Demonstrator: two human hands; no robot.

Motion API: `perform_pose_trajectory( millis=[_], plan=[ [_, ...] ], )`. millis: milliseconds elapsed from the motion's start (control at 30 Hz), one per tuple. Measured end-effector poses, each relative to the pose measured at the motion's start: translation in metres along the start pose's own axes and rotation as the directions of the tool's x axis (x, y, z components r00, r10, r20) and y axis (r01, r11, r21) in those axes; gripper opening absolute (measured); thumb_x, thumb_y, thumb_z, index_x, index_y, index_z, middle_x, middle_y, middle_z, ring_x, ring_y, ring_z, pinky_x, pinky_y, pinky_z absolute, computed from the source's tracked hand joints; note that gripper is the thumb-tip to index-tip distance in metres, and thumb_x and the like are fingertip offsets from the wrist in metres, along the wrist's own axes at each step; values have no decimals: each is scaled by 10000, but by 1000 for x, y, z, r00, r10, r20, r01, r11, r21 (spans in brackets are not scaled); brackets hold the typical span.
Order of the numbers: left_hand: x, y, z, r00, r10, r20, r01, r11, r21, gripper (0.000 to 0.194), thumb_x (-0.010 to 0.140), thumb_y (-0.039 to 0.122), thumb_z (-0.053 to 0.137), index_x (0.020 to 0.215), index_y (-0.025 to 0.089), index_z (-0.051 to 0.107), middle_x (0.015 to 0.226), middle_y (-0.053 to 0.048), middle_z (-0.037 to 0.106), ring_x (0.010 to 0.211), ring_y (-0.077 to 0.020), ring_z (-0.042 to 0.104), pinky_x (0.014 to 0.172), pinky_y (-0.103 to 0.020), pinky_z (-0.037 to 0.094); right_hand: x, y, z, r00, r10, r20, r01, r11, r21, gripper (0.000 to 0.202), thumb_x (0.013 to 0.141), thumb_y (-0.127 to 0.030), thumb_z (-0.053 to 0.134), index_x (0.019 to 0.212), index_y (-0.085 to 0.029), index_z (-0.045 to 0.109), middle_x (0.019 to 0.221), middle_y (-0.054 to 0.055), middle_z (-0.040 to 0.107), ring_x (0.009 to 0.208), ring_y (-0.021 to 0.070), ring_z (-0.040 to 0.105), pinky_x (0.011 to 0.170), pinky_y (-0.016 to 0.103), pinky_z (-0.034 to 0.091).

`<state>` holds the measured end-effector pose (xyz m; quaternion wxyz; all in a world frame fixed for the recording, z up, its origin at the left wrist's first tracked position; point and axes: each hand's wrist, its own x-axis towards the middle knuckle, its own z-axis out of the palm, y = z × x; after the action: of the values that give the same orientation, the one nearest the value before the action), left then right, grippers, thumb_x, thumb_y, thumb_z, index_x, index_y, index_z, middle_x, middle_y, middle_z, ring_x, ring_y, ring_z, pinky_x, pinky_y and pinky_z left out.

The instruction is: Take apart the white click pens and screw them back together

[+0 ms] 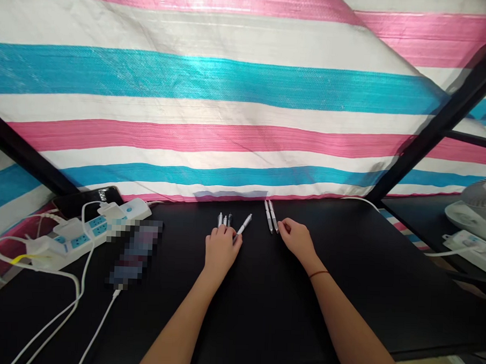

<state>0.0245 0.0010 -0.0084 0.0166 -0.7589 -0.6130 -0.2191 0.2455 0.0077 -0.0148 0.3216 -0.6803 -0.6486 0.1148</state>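
Observation:
My left hand (219, 249) rests on the black table with its fingers bent over the lower ends of several pens (225, 221) lying side by side. One white pen (245, 224) slants out to the right between its thumb and fingers. Farther right, two white pens (269, 216) lie nearly parallel, dark tips toward me. My right hand (297, 239) is just beside their lower ends, fingers curled together, with nothing visible in them.
On the left lie a white power strip (135, 209) with plugs and cables, a black phone-like object (79, 203) and a blurred-out device (137, 252) on a white cable. A striped sheet (230, 111) hangs behind the table (253, 311). Another power strip (475, 251) is far right.

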Motion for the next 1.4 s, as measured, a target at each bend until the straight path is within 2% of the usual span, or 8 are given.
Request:
perform_pose_trajectory(
  millis=[167,267,333,533,867,1000,1133,1400],
  plan=[
    [3,7,-11,966,248,-66,-256,913,-318,196,909,297,436,911,208,612,885,-48,608,848,-192,574,807,-317,430,-3,-15,-3,989,-118,91,67,896,440,355,843,-488,511,1048,-209,585,736,-1,630,632,148,576,607,252,444],
    [2,9,-13,963,266,-31,-259,894,-365,204,921,310,423,965,220,600,908,-47,628,833,-190,591,773,-300,442,-3,-20,-5,983,-133,125,41,829,557,334,864,-499,478,861,-193,612,705,7,620,614,140,566,575,247,446],
    [1,8,-12,969,248,-6,-233,901,-365,217,929,313,407,1008,224,588,925,-48,637,825,-190,600,749,-292,447,-3,-20,-6,982,-118,150,6,801,598,364,874,-502,463,742,-190,596,633,-5,581,541,121,526,514,232,416],
    [1,5,-14,961,275,-13,-259,888,-380,238,944,290,362,1029,217,573,916,-54,614,847,-187,593,775,-288,448,0,-17,-9,972,-66,224,-105,733,672,370,860,-515,489,714,-184,569,576,-24,534,445,87,432,415,208,317],
    [5,3,-8,945,325,-31,-322,912,-253,284,962,282,316,949,185,583,857,-66,602,833,-197,564,800,-323,443,-3,-14,-18,900,-135,415,-142,809,571,383,883,-493,462,671,-177,513,559,-28,503,465,85,435,440,203,317],
    [5,3,-3,948,319,0,-312,926,-212,317,961,266,292,867,173,580,806,-66,606,779,-204,565,737,-330,454,-3,-13,-19,920,-215,327,1,837,547,285,879,-411,500,705,-185,518,582,-29,504,517,101,456,485,217,344],
    [4,5,-4,965,260,35,-236,920,-311,331,958,269,290,817,188,579,772,-45,619,743,-188,577,704,-310,460,-3,-16,-20,946,-259,197,129,854,503,148,865,-336,535,815,-202,572,646,-25,528,566,114,474,536,235,373],
    [8,-2,-5,992,120,-28,-116,831,-544,254,925,293,411,1087,206,587,1036,-51,656,950,-185,615,852,-301,471,5,-3,-17,979,-101,175,-53,708,705,246,816,-405,591,925,-187,562,639,-22,526,524,110,486,467,230,411]
  ],
)
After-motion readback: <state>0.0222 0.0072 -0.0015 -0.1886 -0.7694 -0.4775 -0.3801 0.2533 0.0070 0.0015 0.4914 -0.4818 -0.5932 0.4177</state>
